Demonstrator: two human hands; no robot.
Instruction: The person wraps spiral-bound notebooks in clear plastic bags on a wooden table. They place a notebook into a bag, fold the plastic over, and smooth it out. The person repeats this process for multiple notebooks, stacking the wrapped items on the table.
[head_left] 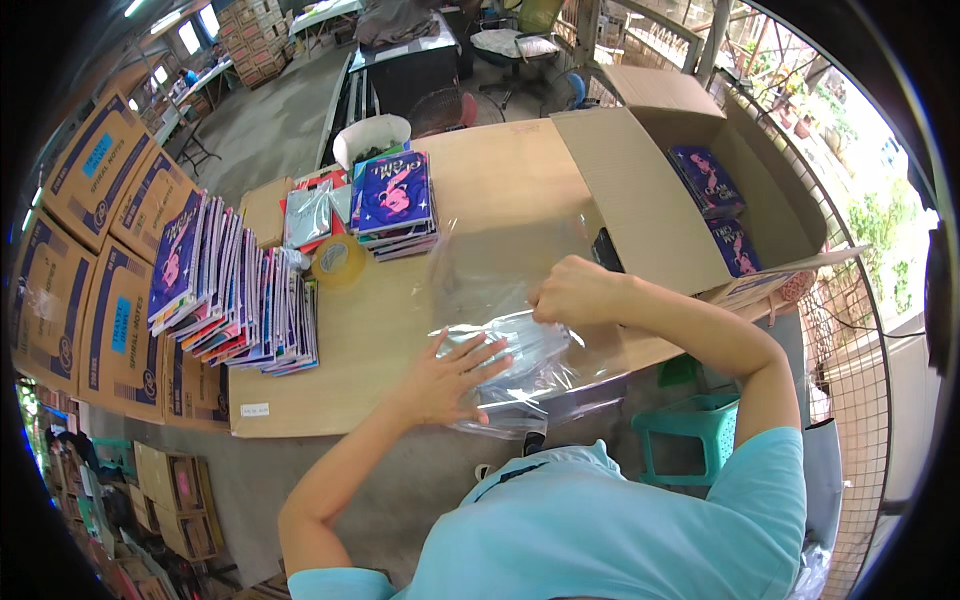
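Sheets of clear plastic (505, 345), perhaps bags, lie crinkled on the wooden table (370, 330) in front of me and hang over its near edge. My left hand (455, 378) rests on them with its fingers spread. The fingers of my right hand (575, 292) are curled closed at the plastic's right part and seem to pinch it. Beyond my hands and to the left is a stack of purple notebooks (395, 195). A long leaning row of similar notebooks (225, 280) fills the table's left side.
A roll of yellowish tape (340, 261) lies beside a silvery packet (312, 215). On the right, an open cardboard box (655, 185) holds more purple notebooks (707, 180). Closed cartons (85, 250) are piled at left. A green plastic stool (690, 435) stands under the table's right side.
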